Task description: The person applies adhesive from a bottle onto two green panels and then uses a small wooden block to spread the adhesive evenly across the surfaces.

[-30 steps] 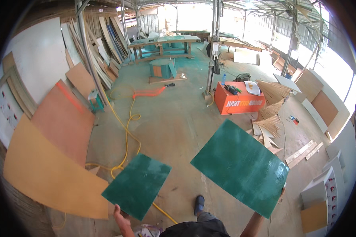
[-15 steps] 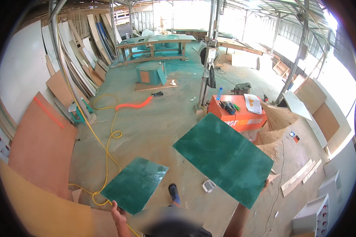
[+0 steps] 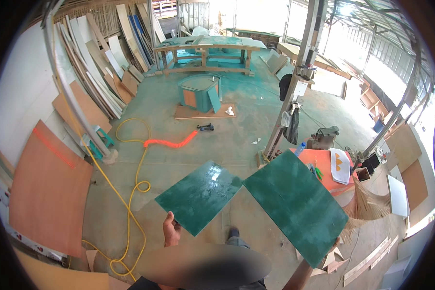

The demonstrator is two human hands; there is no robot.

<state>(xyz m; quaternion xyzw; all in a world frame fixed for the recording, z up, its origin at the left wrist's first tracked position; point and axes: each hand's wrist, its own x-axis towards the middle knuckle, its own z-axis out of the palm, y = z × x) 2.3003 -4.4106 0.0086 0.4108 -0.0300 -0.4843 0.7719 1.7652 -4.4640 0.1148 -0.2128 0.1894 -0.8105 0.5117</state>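
Note:
My left hand (image 3: 171, 231) is closed on the near-left edge of a smaller glossy dark green panel (image 3: 198, 200), thumb on its top face. A larger dark green panel (image 3: 297, 208) is in my right hand (image 3: 335, 244), which grips its near-right edge; most of those fingers are hidden behind it. Both panels are held tilted above the floor. Their nearest corners appear to meet or overlap in front of me; whether they touch I cannot tell. Light glints on the smaller panel's far part.
A yellow hose (image 3: 130, 203) with an orange coiled end (image 3: 174, 142) lies on the left floor. Ahead stand a teal-sprayed box (image 3: 195, 94) and a wooden table (image 3: 205, 48). Right are a metal post (image 3: 295, 82), an orange box (image 3: 319, 162) and wood strips (image 3: 372, 258). Boards (image 3: 48, 188) lean left.
The smaller panel has risen and moved right toward the larger one, closing the gap between their corners. The larger panel has turned a little steeper. My view has shifted left and forward.

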